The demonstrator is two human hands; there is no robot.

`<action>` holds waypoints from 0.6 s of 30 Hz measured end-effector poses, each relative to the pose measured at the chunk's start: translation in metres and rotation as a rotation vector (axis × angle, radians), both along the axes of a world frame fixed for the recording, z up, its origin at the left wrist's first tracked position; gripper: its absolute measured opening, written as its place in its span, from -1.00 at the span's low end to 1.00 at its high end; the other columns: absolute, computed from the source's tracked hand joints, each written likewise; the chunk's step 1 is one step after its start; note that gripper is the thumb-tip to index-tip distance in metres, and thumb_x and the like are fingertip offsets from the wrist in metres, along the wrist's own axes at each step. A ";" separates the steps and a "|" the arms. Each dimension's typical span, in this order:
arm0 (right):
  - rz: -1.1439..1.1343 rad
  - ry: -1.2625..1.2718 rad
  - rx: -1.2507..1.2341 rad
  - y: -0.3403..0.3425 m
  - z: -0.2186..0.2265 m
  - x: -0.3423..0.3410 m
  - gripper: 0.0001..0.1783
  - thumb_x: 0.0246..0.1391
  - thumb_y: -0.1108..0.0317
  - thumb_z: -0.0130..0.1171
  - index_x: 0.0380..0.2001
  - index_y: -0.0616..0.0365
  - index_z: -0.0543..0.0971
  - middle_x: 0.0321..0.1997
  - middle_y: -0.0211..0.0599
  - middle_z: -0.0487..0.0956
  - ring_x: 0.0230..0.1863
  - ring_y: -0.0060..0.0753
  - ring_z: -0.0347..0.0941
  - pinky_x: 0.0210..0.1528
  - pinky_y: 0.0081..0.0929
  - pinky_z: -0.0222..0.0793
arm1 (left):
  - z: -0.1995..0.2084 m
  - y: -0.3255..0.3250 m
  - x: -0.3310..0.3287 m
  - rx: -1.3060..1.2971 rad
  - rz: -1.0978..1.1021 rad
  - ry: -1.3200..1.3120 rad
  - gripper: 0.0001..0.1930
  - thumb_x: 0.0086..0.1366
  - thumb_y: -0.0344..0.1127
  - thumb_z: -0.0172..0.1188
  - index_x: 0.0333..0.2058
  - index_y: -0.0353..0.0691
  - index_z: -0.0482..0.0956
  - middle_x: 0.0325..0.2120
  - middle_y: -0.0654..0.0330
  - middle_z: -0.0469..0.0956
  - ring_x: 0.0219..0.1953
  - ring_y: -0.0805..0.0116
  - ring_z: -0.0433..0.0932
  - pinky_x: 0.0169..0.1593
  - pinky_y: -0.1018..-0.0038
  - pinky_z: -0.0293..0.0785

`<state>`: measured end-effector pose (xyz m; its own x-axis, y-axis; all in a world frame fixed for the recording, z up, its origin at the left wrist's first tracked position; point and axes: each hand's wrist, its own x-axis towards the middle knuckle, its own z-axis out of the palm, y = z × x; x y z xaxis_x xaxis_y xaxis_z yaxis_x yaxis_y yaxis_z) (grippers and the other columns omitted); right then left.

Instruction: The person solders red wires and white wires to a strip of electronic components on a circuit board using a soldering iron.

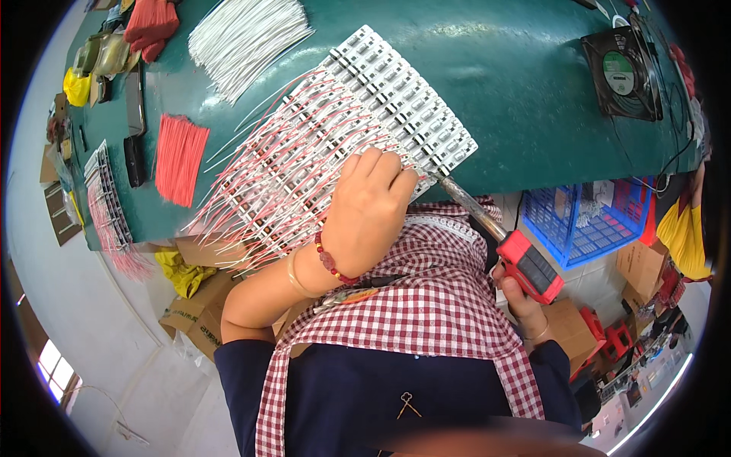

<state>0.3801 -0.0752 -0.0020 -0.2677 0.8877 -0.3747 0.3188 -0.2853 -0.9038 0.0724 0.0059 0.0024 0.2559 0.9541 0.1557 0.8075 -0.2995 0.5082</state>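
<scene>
A panel of white plastic parts set in rows (415, 103) lies slanted at the front edge of the green table. Thin red and white wires (266, 175) run across much of it and stick out past its left side. My left hand (373, 202) rests over its lower right part, fingers curled and pressed together; what they pinch is hidden beneath them. In my right hand (521, 305) is a soldering iron (529, 266) with a red and dark grip and a metal barrel. Its front end reaches the panel's edge, just right of my left hand.
On the table (525, 53) lie a white wire bundle (247, 42), a red wire bundle (181, 160) and a black case (135, 161). A smaller wired panel (108, 202) sits far left. At right are a fan (620, 72) and, below table level, a blue basket (567, 228).
</scene>
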 end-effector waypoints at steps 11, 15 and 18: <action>0.046 -0.045 0.042 0.001 -0.005 -0.002 -0.79 0.01 0.23 0.29 -0.43 0.16 0.62 -0.47 -0.33 0.60 -0.49 -0.37 0.55 -0.41 -0.45 0.43 | 0.001 0.001 0.001 -0.031 0.004 -0.042 -0.92 0.05 -0.56 0.27 -0.45 -0.26 0.60 -0.53 0.14 0.37 -0.39 0.15 0.41 -0.25 0.28 0.36; 0.074 -0.099 0.046 0.001 -0.005 -0.003 -0.81 0.00 0.25 0.29 -0.43 0.15 0.62 -0.47 -0.34 0.60 -0.48 -0.36 0.55 -0.41 -0.45 0.43 | 0.000 0.002 0.001 -0.033 0.010 -0.048 -0.93 0.05 -0.57 0.27 -0.47 -0.27 0.59 -0.54 0.13 0.38 -0.40 0.13 0.42 -0.27 0.26 0.37; 0.042 -0.064 0.035 0.002 -0.001 -0.006 -0.82 -0.01 0.27 0.29 -0.43 0.16 0.62 -0.46 -0.31 0.60 -0.48 -0.35 0.55 -0.41 -0.44 0.43 | 0.000 0.002 0.001 -0.032 0.020 -0.053 -0.93 0.05 -0.57 0.26 -0.48 -0.27 0.58 -0.54 0.12 0.38 -0.40 0.13 0.42 -0.27 0.26 0.37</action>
